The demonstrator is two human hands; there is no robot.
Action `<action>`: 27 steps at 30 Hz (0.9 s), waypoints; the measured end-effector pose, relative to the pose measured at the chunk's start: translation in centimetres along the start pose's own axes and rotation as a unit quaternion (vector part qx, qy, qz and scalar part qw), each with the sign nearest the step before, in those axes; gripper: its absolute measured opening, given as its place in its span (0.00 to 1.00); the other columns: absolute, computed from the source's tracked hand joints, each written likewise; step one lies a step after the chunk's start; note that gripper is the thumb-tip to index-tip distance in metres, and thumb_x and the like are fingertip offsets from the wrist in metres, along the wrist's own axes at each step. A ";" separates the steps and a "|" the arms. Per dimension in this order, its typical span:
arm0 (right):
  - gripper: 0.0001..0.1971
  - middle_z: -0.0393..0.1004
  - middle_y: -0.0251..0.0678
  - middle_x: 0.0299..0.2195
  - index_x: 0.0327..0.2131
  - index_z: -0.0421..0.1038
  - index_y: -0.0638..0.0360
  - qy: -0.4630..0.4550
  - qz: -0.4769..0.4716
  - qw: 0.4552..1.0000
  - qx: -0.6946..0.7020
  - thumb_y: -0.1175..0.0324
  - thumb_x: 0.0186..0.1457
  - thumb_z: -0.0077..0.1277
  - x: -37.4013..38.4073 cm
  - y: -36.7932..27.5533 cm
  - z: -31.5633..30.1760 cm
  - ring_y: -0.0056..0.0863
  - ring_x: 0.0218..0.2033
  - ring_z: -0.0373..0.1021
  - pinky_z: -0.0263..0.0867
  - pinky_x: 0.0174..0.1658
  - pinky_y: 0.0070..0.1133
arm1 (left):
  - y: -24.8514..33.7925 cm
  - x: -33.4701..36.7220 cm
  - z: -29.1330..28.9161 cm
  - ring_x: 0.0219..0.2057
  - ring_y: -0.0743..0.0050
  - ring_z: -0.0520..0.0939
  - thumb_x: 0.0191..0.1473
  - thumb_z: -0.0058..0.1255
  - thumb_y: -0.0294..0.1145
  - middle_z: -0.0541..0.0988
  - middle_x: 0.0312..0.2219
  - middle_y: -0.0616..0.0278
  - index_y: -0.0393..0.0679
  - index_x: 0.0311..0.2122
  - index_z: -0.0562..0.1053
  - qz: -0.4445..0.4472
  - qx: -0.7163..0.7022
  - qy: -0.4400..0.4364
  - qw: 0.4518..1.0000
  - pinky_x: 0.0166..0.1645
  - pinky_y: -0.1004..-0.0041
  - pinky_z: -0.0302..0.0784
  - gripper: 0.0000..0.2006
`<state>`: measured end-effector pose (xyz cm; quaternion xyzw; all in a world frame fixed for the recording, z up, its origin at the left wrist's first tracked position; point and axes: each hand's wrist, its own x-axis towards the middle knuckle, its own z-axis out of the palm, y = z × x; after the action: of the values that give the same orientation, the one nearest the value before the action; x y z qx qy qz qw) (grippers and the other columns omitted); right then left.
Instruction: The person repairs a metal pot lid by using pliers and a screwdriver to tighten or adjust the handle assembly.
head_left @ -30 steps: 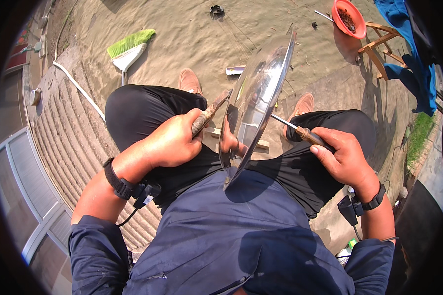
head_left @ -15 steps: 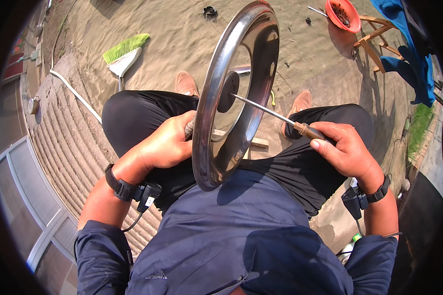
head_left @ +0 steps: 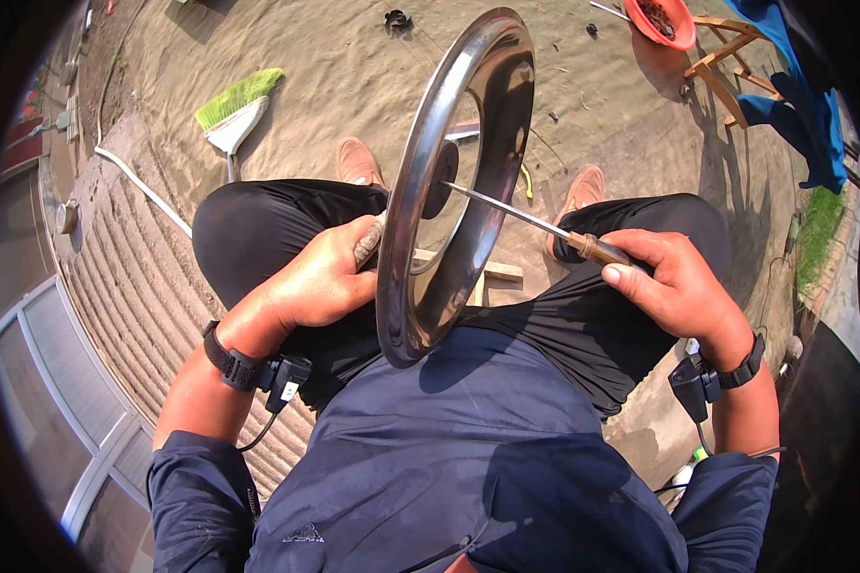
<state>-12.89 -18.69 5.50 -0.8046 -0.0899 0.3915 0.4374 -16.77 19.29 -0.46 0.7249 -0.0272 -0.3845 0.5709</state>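
Observation:
A round pot lid with a broad shiny metal rim and a see-through middle stands on edge above my lap, tilted. My left hand is closed at its left side, fingers partly hidden behind the rim. A greyish piece shows beside those fingers; I cannot tell what it is. Between thumb and fingers my right hand grips the wooden handle of a screwdriver. Its metal shaft points left across the lid, with the tip at the dark round disc in the lid's centre.
A green-bristled broom lies beyond my left knee. Far right, a red bowl holds brown bits near a wooden folding stand draped with blue cloth. A pale hose runs along the left, beside ridged ground.
The lid has shifted slightly down and to the left. Both hands keep their grip, and the screwdriver tip stays at the dark disc.

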 end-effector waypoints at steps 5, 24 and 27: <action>0.17 0.76 0.38 0.28 0.44 0.74 0.70 -0.020 0.007 0.999 0.027 0.63 0.61 0.55 0.0 -0.2 -0.1 0.19 0.32 0.67 0.68 0.39 0.23 | -0.3 0.5 0.3 0.39 0.74 0.79 0.50 0.52 0.21 0.80 0.35 0.58 0.35 0.45 0.72 0.010 0.035 0.006 0.999 0.47 0.70 0.75 0.15; 0.16 0.68 0.27 0.26 0.50 0.73 0.66 -0.078 0.026 0.996 0.043 0.64 0.66 0.48 0.9 0.3 -0.1 0.15 0.27 0.62 0.61 0.32 0.17 | -1.6 0.4 0.2 0.35 0.53 0.82 0.48 0.50 0.23 0.79 0.30 0.46 0.33 0.43 0.68 -0.007 0.110 0.015 0.994 0.43 0.63 0.76 0.15; 0.16 0.71 0.33 0.27 0.48 0.73 0.68 -0.068 0.033 0.997 0.014 0.65 0.64 0.50 1.0 -0.4 -0.2 0.19 0.29 0.65 0.64 0.36 0.21 | -2.6 0.4 0.1 0.35 0.50 0.82 0.48 0.50 0.23 0.79 0.30 0.44 0.32 0.43 0.67 -0.013 0.130 0.009 0.991 0.42 0.62 0.75 0.15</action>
<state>-12.01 -18.08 5.30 -0.7724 -0.0870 0.4607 0.4285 -17.58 19.92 -2.83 0.7965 -0.0626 -0.3787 0.4671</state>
